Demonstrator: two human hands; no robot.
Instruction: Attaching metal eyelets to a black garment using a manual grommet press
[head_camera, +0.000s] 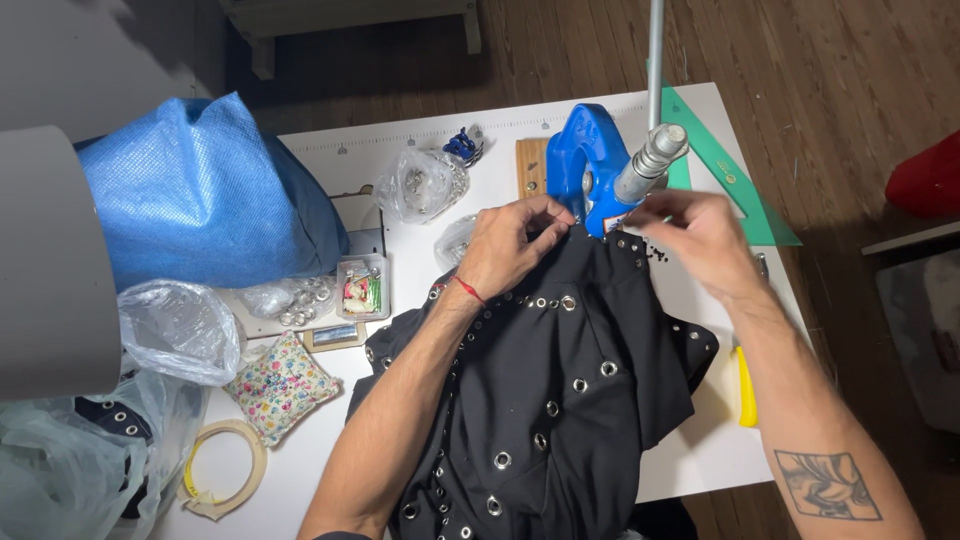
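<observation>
**Hands feeding studded black cloth into a blue hand press**

White worktop (330, 165) over a dark wood floor, seen from above. At the upper middle of the frame stands a blue press (578, 160) with a metal handle (655, 158) angled up to the right. A black garment (560, 400), dotted with silver eyelets, spreads from the press down to the bottom edge of the frame. The left hand (512, 245) pinches the garment's top edge just beside the press, fingers closed on the cloth. The right hand (700, 232) sits at the same edge on the other side; its fingers look curled on the cloth below the handle, though the exact grip is hard to tell. By the look of it, the step in hand is lining up the cloth edge under the press head; the next move would call for holding the cloth flat and still while one hand shifts to the handle. A blue bag (200, 190), clear bags of eyelets (425, 182), a floral pincushion (280, 385) and a tape roll (225, 468) lie at the left.
</observation>
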